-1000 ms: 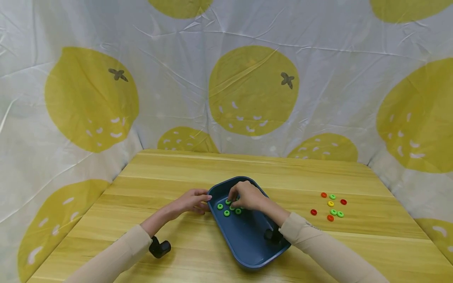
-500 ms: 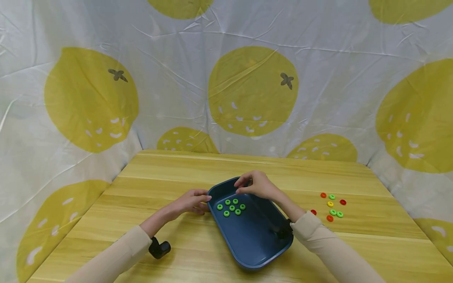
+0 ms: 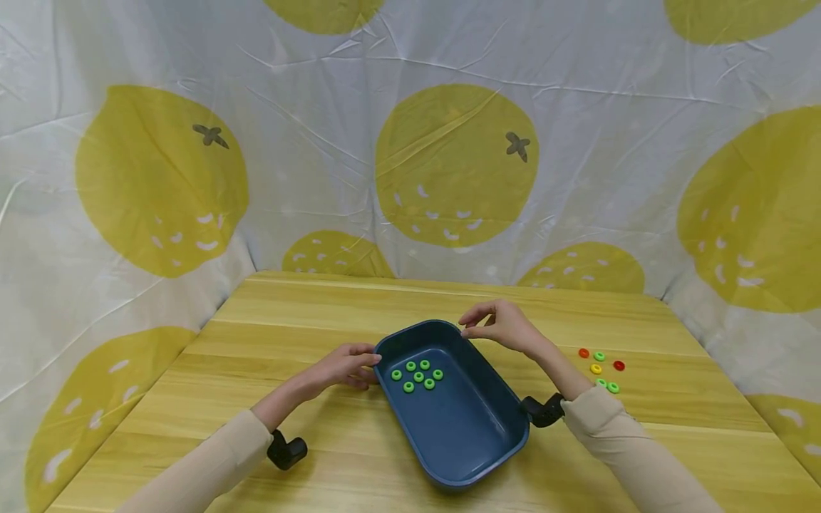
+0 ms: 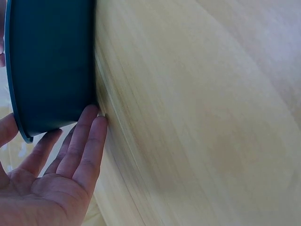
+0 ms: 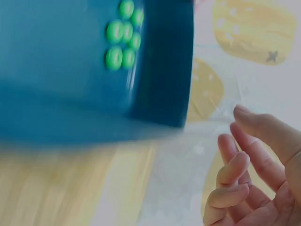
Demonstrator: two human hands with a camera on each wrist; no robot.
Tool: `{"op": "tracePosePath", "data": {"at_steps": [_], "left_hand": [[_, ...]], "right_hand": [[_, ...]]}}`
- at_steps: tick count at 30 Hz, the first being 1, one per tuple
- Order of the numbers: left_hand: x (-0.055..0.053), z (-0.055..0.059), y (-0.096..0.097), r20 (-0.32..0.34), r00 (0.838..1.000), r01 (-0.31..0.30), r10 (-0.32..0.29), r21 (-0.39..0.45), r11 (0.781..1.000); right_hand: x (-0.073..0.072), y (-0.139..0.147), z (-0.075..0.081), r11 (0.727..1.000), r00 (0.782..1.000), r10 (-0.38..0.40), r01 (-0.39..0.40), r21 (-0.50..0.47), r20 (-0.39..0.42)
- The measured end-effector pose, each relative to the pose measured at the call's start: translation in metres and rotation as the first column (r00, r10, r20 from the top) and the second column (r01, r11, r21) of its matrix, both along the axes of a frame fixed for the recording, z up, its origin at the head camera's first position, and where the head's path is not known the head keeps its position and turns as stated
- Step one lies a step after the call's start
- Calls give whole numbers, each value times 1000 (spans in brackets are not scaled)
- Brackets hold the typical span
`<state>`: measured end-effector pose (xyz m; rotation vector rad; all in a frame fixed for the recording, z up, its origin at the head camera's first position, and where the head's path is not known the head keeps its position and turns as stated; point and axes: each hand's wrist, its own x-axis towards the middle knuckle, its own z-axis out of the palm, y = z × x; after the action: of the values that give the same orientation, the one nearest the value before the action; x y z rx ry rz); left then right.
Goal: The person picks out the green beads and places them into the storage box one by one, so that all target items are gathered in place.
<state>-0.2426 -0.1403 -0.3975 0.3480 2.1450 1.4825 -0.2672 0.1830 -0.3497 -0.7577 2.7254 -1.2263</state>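
A dark blue rectangular tub (image 3: 471,427) stands slanted on the table, with several small green rings (image 3: 419,377) on its floor near the far end. At its far left corner my left hand (image 3: 343,365) holds the tub: the thumb lies at the rim and the fingertips (image 4: 89,113) touch the outer wall. Just outside the far right corner my right hand (image 3: 503,326) hovers with nothing in it. In the right wrist view its fingers are loosely bent, with the thumb apart from them.
On the table's right side lie more loose rings: a yellow ring (image 3: 596,369), red rings (image 3: 618,365) and green rings (image 3: 613,387). My right forearm hides part of that area. Black wrist cameras (image 3: 286,450) hang from both sleeves. A lemon-print cloth (image 3: 458,164) hangs behind the table.
My right hand has lifted away from the green rings and moved right, out past the tub's far right rim. The left hand stays at the tub's corner.
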Motion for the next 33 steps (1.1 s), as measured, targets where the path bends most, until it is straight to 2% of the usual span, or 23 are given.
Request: {"op": "tracePosePath", "data": {"at_steps": [7,16,23,33], "left_hand": [[1,1,0,5,1000,2,-2,5,1000],[0,1,-1,4,1000,19,-19,18,1000],[0,1,-3,-6,1000,19,-19,10,1000],[1,2,0,2,1000,12,-12,4,1000]], "right_hand": [[4,35,6,997,996,-74,73,13,41],[16,85,3,989,988,-146,144,39,52],[26,112,-2,969,964,-245,240,57,108],[44,155,-15,947,950,-306,296,126,69]]}}
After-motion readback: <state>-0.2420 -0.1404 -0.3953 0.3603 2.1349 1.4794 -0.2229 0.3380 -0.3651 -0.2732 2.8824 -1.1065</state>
